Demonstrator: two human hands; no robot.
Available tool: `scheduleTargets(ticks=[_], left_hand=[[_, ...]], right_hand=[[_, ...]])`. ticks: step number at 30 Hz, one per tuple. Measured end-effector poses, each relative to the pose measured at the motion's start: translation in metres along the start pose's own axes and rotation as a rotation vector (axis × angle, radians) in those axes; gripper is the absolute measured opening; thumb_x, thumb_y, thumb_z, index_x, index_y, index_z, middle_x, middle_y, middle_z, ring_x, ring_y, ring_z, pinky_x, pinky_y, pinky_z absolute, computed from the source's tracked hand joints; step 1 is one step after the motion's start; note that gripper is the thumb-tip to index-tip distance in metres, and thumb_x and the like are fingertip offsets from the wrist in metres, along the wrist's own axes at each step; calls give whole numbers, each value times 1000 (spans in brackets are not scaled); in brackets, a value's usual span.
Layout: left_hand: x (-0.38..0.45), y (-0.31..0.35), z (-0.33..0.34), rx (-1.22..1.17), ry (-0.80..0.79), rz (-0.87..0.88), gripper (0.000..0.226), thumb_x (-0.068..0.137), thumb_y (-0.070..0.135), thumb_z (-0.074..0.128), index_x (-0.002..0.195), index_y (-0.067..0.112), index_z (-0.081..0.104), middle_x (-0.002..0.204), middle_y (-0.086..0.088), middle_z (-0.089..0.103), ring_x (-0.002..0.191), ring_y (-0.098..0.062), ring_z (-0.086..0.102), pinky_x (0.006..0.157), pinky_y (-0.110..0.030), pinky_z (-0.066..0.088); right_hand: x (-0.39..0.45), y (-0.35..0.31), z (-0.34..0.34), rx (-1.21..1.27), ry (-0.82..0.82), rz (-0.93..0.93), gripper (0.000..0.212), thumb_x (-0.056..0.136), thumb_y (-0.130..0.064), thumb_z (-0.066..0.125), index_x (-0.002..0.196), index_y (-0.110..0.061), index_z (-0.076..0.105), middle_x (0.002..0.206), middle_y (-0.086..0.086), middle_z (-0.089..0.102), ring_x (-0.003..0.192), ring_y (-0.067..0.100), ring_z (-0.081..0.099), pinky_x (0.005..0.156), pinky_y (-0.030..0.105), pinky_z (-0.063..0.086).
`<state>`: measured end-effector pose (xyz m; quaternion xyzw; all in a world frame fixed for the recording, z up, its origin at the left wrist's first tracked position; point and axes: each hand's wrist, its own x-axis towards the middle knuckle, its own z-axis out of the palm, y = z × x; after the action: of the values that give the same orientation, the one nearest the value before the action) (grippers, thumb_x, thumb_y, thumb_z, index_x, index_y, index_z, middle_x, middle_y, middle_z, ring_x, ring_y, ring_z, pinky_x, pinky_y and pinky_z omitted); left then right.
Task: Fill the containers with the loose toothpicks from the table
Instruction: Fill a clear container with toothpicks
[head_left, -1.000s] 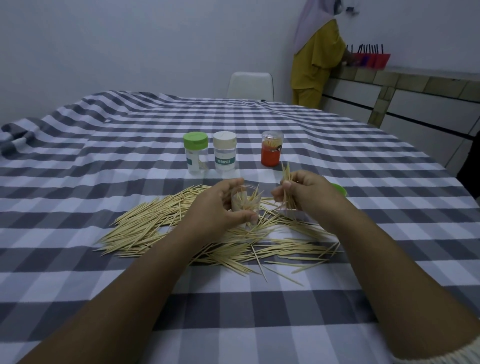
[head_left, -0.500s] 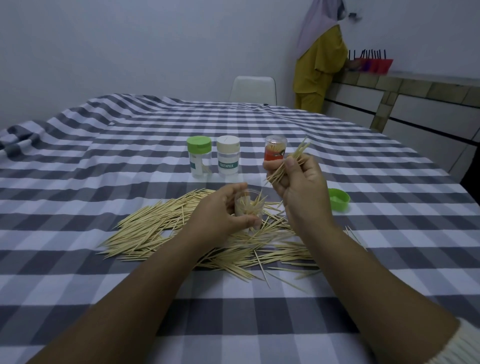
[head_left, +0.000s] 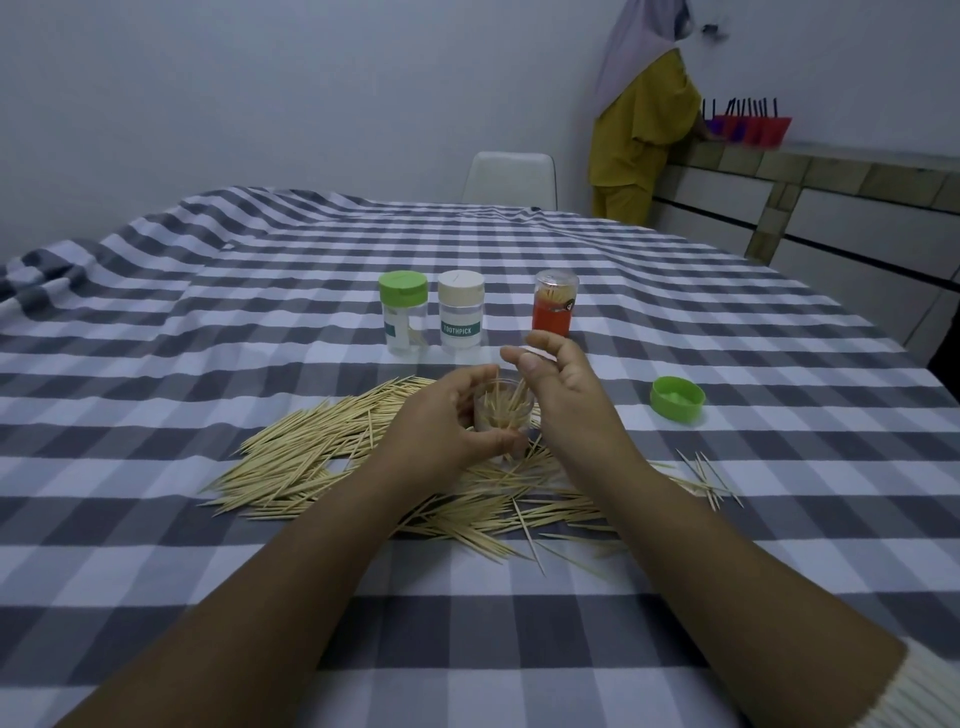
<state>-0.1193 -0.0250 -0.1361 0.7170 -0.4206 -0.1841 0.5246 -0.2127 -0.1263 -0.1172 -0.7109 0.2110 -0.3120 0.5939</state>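
Left hand (head_left: 441, 421) grips the small clear container (head_left: 503, 413) of upright toothpicks, over the loose toothpick pile (head_left: 332, 457) on the checked cloth. Right hand (head_left: 558, 387) hovers just above its mouth, fingers loosely curled, holding nothing.

Setting: indoor domestic room, likely a dining or kitchen area of a home.
Table covering: grey-and-white checked cloth (head_left: 260, 291) draped over a large table, wrinkled at the far left.
Seating: one white moulded chair (head_left: 510, 176) at the far edge of the table.
Walls: plain, pale, unmarked.
Side fixture: tiled counter (head_left: 831, 176) with pale panel fronts along the right wall.
Counter items: red and purple containers (head_left: 753, 127) holding dark upright sticks.
Occupant: person in yellow clothing (head_left: 636, 135) standing at the counter.
Lighting: dim, bluish.
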Motion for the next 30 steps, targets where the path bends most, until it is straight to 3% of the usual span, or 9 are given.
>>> scheduleTargets(ticks=[3, 6, 10, 12, 16, 20, 25, 28, 30], left_hand=[[0, 0, 0, 29, 4, 5, 84, 64, 15, 85, 138, 17, 45, 121, 14, 58, 104, 5, 58, 97, -28, 49], [0, 0, -1, 28, 13, 6, 84, 63, 15, 85, 138, 18, 45, 131, 4, 57, 112, -2, 58, 98, -31, 49], [0, 0, -2, 17, 10, -10, 89, 59, 18, 87, 138, 18, 45, 134, 4, 55, 114, -3, 56, 100, -31, 48], [0, 0, -5, 3, 10, -24, 88, 59, 16, 86, 137, 18, 45, 133, 4, 56, 110, -2, 57, 97, -29, 49], [0, 1, -12, -3, 24, -29, 81, 65, 10, 83, 137, 16, 45, 131, 4, 56, 93, 10, 57, 87, -19, 52], [1, 1, -15, -5, 22, -33, 80, 66, 10, 82, 137, 16, 45, 134, 1, 55, 99, 6, 57, 91, -26, 52], [1, 0, -15, 5, 16, -31, 82, 65, 11, 83, 137, 16, 45, 135, 2, 54, 110, -3, 56, 95, -31, 51], [1, -1, -15, -5, 18, -33, 83, 63, 12, 83, 137, 17, 45, 135, 2, 55, 108, -1, 57, 93, -29, 52], [1, 0, -15, -4, 21, -36, 83, 63, 12, 83, 137, 17, 45, 134, 2, 55, 106, 0, 57, 92, -28, 52]], right_hand=[[-1, 0, -1, -53, -24, -11, 34, 100, -25, 39, 133, -28, 47, 124, -12, 55, 98, -8, 50, 74, 8, 43], [-2, 2, -1, -98, -58, 59, 35, 100, -24, 42, 133, -23, 51, 134, -4, 53, 111, 9, 53, 79, 15, 47], [0, -2, -8, -65, -65, 88, 34, 99, -24, 44, 131, -22, 54, 123, -7, 56, 97, -3, 52, 69, 10, 39], [4, -2, -17, -104, -53, 73, 33, 99, -23, 44, 130, -20, 55, 129, -7, 57, 107, 1, 50, 75, 14, 38], [16, 13, -35, -582, -162, 69, 44, 98, -21, 43, 142, -21, 39, 145, 0, 43, 129, 15, 42, 102, 27, 34], [22, 25, -33, -902, -321, 127, 61, 97, -34, 45, 150, -22, 16, 154, 6, 27, 141, 25, 24, 116, 41, 20], [23, 20, -28, -1057, -376, -11, 49, 96, -29, 48, 143, -18, 37, 140, 6, 45, 129, 24, 38, 108, 35, 31], [21, 14, -31, -1112, -429, -26, 32, 98, -16, 44, 126, -16, 58, 120, 7, 56, 112, 23, 50, 92, 29, 40], [19, 10, -34, -1094, -445, -5, 31, 97, -10, 45, 120, -17, 64, 114, 3, 62, 101, 19, 55, 82, 25, 43]])
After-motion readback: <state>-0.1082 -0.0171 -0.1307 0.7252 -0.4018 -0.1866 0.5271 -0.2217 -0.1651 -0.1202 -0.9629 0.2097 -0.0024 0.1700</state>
